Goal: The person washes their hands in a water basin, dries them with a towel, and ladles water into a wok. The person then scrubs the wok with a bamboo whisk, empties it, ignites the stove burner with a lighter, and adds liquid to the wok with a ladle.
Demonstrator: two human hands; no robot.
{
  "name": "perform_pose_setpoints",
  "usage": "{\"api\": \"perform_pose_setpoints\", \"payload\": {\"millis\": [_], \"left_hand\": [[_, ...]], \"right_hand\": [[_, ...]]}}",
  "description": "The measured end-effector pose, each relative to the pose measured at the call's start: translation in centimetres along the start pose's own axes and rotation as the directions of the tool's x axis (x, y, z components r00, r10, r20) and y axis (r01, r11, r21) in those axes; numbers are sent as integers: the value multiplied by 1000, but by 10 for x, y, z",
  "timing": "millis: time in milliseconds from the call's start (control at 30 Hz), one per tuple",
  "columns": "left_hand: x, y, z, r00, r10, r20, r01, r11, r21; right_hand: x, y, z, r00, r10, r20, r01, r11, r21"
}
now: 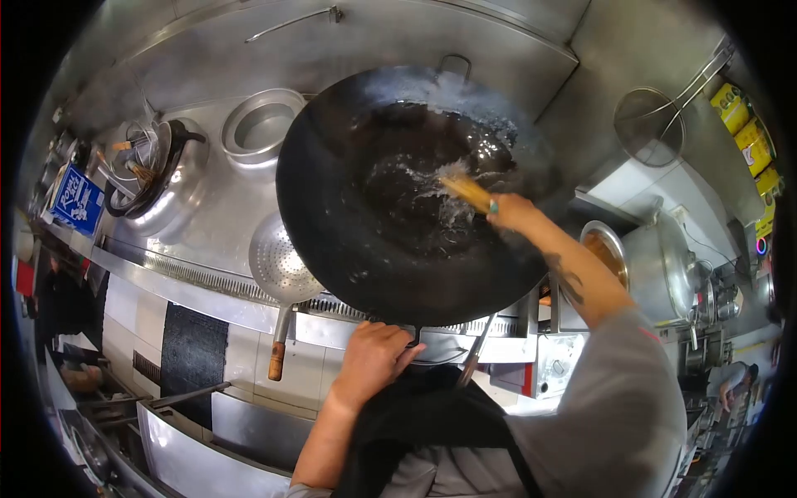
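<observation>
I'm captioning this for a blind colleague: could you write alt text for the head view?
A person's right hand holds a tan brush in rippling liquid inside a large black wok; the left hand is at the wok's near edge, by a handle. A perforated skimmer lies to the wok's left.

Bright light glints in the wet wok (324, 187), fisheye distortion bows the steel counter (217, 207) along its front edge, frame corners black

Dark metal for the wok (324, 191), matt-rimmed, glossy-wet within; pale wood for the wok brush (466, 192). From the wok: at eight o'clock, perforated metal for the skimmer (278, 261), brown wood for its handle (276, 361); at ten, shiny metal for the basin (249, 153).
</observation>
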State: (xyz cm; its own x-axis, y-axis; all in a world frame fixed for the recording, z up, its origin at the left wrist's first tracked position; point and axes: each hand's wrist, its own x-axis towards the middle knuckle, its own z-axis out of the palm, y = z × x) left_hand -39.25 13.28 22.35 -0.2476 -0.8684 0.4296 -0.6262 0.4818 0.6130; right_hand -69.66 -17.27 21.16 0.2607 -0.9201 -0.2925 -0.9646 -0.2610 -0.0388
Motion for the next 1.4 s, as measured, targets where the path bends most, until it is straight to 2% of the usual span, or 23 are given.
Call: {"api": "perform_pose_setpoints", "payload": {"millis": [67, 200, 267, 300, 333, 367, 400, 433, 467, 533, 567, 667, 733, 800, 867, 900, 1000, 1067, 1100, 1167, 1300, 1367, 1400], "left_hand": [[1, -4, -2, 1000, 7, -12, -7, 1000, -14], [2, -20, -10, 1000, 10, -2, -10, 1000, -13], [4, -31, -19, 1000, 13, 25, -13, 1000, 13], [5, -33, -21, 1000, 9, 10, -9, 1000, 16], [4, -33, -22, 999, -3, 31, 2, 1000, 16], [6, -34, -24, 999, -10, 46, 9, 1000, 16], [6, -33, -25, 998, -16, 58, 16, 1000, 11], [5, -34, -25, 998, -10, 55, 9, 1000, 9], [5, -36, -25, 999, 1, 51, -1, 1000, 3], [4, -36, -24, 1000, 9, 29, -8, 1000, -15], [4, -36, -24, 1000, 10, 9, -10, 1000, -17], [3, -38, -26, 1000, -3, 7, 3, 1000, -25], [2, -40, -27, 1000, -11, 19, 12, 1000, -27], [1, -39, -27, 1000, -18, 24, 19, 999, -25], [3, -38, -27, 1000, -9, 9, 9, 1000, -28], [3, -37, -26, 1000, -1, 8, 1, 999, -34], [0, -38, -23, 1000, 23, -21, -23, 999, -37], [3, -42, -25, 999, 35, -10, -35, 999, 8], [-1, -40, -25, 999, 33, 10, -33, 999, 15], [2, -41, -26, 999, 40, -29, -41, 999, -8], [-3, -40, -25, 1000, -8, -26, 7, 1000, -25], [-2, -42, -25, 999, -18, -30, 17, 999, -45], [-2, -42, -24, 999, -23, -26, 21, 998, -60]], "right_hand": [[15, -3, -1, 998, 61, -20, -63, 994, -92], [20, 4, -29, 996, -56, 67, 63, 993, -103], [65, -6, -26, 998, 30, 61, -34, 998, 61], [102, -8, -2, 977, -41, -210, 50, 998, 37], [130, -19, 11, 937, -146, -317, 210, 961, 180], [158, -36, 28, 960, -139, -245, 262, 760, 595], [153, -73, 28, 951, -178, -253, 308, 632, 711], [156, -110, 31, 968, -216, -128, 238, 626, 742], [124, -153, 15, 974, -216, -65, 207, 743, 637], [89, -193, 40, 918, -342, -200, 396, 761, 514], [47, -200, 35, 864, -465, -193, 488, 680, 546], [-51, -166, 20, 755, -652, -75, 625, 680, 382], [-77, -114, 8, 783, -606, 142, 560, 786, 262], [-50, -58, 19, 856, -489, 166, 488, 871, 46], [-5, -63, 0, 914, -405, 26, 404, 902, -151], [32, -79, -5, 947, -319, 38, 317, 947, 47], [136, -110, 36, 892, -288, -347, 342, 934, 106], [88, -166, 26, 995, -86, -58, 102, 918, 384], [84, -157, 50, 950, -268, -161, 304, 915, 267], [31, -135, 42, 914, -402, -45, 396, 867, 303], [62, -60, 48, 956, -262, -131, 278, 953, 121], [151, -43, 62, 930, -224, -292, 325, 871, 367], [151, -72, 34, 961, -183, -206, 275, 666, 693]]}}
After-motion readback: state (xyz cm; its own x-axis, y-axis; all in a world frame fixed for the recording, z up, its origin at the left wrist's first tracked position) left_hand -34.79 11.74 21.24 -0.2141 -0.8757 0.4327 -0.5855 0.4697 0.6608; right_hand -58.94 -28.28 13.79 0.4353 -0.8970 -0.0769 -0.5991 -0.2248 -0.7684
